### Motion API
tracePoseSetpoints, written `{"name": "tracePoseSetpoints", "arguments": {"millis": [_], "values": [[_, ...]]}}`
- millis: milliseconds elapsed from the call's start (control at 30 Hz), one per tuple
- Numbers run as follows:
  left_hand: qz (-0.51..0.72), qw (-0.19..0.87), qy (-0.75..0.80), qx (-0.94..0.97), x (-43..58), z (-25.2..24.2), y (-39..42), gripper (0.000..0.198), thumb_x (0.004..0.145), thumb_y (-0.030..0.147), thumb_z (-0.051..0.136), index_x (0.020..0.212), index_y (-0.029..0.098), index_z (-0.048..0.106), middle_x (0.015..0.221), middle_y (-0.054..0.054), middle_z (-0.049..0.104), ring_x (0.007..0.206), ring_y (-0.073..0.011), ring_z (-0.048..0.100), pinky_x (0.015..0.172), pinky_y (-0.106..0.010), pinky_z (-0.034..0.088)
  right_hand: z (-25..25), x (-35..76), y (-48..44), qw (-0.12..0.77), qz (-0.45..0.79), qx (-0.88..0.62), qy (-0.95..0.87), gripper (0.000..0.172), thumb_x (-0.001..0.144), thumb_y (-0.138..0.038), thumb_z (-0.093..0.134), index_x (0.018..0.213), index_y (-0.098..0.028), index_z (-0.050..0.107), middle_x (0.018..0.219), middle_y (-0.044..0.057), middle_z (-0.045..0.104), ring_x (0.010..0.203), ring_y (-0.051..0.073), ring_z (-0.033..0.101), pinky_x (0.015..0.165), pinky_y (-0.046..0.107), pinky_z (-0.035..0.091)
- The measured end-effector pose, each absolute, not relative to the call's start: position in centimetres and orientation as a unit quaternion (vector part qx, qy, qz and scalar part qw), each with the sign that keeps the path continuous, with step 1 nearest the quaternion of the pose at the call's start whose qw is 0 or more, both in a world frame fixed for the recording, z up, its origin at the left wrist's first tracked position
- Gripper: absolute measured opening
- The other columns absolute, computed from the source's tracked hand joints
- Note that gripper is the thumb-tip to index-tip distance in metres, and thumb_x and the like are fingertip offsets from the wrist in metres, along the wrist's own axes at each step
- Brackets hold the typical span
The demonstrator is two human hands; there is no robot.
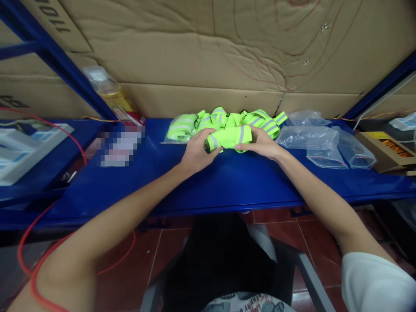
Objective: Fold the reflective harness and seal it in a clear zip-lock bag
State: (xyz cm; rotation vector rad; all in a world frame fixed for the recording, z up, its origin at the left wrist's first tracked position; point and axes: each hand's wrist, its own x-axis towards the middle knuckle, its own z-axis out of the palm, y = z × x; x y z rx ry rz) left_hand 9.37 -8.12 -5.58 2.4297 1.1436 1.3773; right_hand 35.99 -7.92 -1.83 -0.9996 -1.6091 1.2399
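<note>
A neon yellow-green reflective strap [230, 137], rolled up and crossed by silver-grey stripes, is held between both hands just above the blue tabletop. My left hand [199, 151] is closed around its left end. On the right end, my right hand [261, 143] grips it with thumb and fingers. Behind the roll lies a loose heap of the same neon straps [264, 123]. Left of that heap, a clear plastic bag [182, 128] contains folded neon strap material. The hands partly cover the roll and the heap's front.
Several clear plastic bags [308, 138] lie on the blue table [195, 190] to the right, near an open cardboard box [386, 151]. A bottle with yellow contents [110, 93] stands at the back left. A red hose [35, 242] hangs at the left. Cardboard [182, 56] backs the table.
</note>
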Motion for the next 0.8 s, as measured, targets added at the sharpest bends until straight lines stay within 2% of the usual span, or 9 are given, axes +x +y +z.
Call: {"name": "tracePoseSetpoints", "arguments": {"millis": [67,133,200,267,333,467,633,700,800], "values": [[0.482,0.067,0.38,0.787,9.6,-5.4,-8.3,0.05,0.089,0.031,0.083,0.134,0.019,0.063,0.13,-0.011,0.075,0.113,-0.0252,0.073,0.085,-0.036,0.065,-1.3,35.9,-8.3,0.421,0.516,-0.384,-0.64,0.073,0.059,-0.034,0.104,0.125,-0.023,0.072,0.126,0.008,0.08,0.119,0.032,0.075,0.112,0.055,0.063],[0.503,0.066,0.382,0.772,9.8,-5.2,-8.5,0.05,0.091,0.033,0.081,0.135,0.019,0.063,0.13,-0.011,0.074,0.113,-0.0247,0.072,0.082,-0.035,0.064,-0.9,35.8,-8.8,0.41,0.553,-0.381,-0.618,0.08,0.065,-0.033,0.101,0.137,-0.028,0.066,0.132,0.007,0.077,0.112,0.03,0.077,0.103,0.055,0.067],[0.512,0.036,0.377,0.771,9.9,-5.1,-8.5,0.044,0.093,0.033,0.078,0.132,0.019,0.064,0.126,-0.011,0.074,0.114,-0.0257,0.071,0.087,-0.038,0.064,-0.5,35.4,-9.3,0.396,0.6,-0.377,-0.584,0.087,0.068,-0.032,0.098,0.146,-0.036,0.059,0.136,0.005,0.075,0.105,0.029,0.079,0.097,0.057,0.069],[0.504,-0.012,0.364,0.783,9.8,-5.0,-8.3,0.034,0.096,0.031,0.073,0.127,0.021,0.067,0.119,-0.01,0.074,0.113,-0.0269,0.069,0.096,-0.045,0.063,-0.1,35.0,-9.6,0.402,0.634,-0.361,-0.553,0.086,0.066,-0.029,0.097,0.143,-0.04,0.06,0.135,0.003,0.075,0.105,0.028,0.079,0.101,0.058,0.067],[0.488,-0.049,0.34,0.802,9.6,-5.1,-7.7,0.027,0.097,0.028,0.07,0.124,0.023,0.07,0.113,-0.01,0.072,0.109,-0.0276,0.069,0.098,-0.048,0.061,0.1,34.7,-9.6,0.432,0.653,-0.339,-0.521,0.077,0.065,-0.029,0.094,0.135,-0.038,0.064,0.135,0.002,0.075,0.115,0.029,0.076,0.108,0.058,0.064],[0.432,-0.092,0.293,0.848,9.2,-5.3,-6.2,0.031,0.096,0.02,0.065,0.124,0.027,0.075,0.114,-0.013,0.072,0.106,-0.0292,0.068,0.089,-0.048,0.06,0.4,34.8,-9.3,0.475,0.674,-0.334,-0.457,0.056,0.073,-0.05,0.092,0.12,-0.032,0.069,0.137,0.006,0.075,0.128,0.032,0.072,0.107,0.058,0.064],[0.363,-0.095,0.264,0.889,9.1,-5.1,-5.5,0.033,0.1,0.019,0.061,0.124,0.033,0.079,0.12,-0.013,0.075,0.111,-0.0298,0.07,0.092,-0.051,0.061,-0.1,35.1,-9.1,0.443,0.641,-0.428,-0.458,0.063,0.057,-0.04,0.106,0.11,-0.027,0.073,0.11,0.005,0.079,0.1,0.026,0.077,0.092,0.05,0.068],[0.401,-0.073,0.266,0.873,9.4,-5.1,-5.8,0.03,0.101,0.021,0.063,0.125,0.031,0.078,0.123,-0.013,0.076,0.115,-0.0288,0.071,0.095,-0.05,0.062,-0.3,34.9,-9.1,0.462,0.598,-0.441,-0.485,0.069,0.05,-0.039,0.108,0.11,-0.026,0.075,0.1,0.003,0.078,0.093,0.024,0.075,0.091,0.047,0.066],[0.491,-0.032,0.286,0.822,9.8,-5.1,-6.5,0.033,0.101,0.019,0.066,0.131,0.027,0.075,0.126,-0.012,0.078,0.119,-0.0268,0.073,0.103,-0.049,0.063,-0.6,34.7,-9.2,0.518,0.515,-0.423,-0.536,0.074,0.047,-0.039,0.107,0.114,-0.026,0.078,0.1,0.002,0.077,0.094,0.024,0.072,0.095,0.047,0.063]]}}
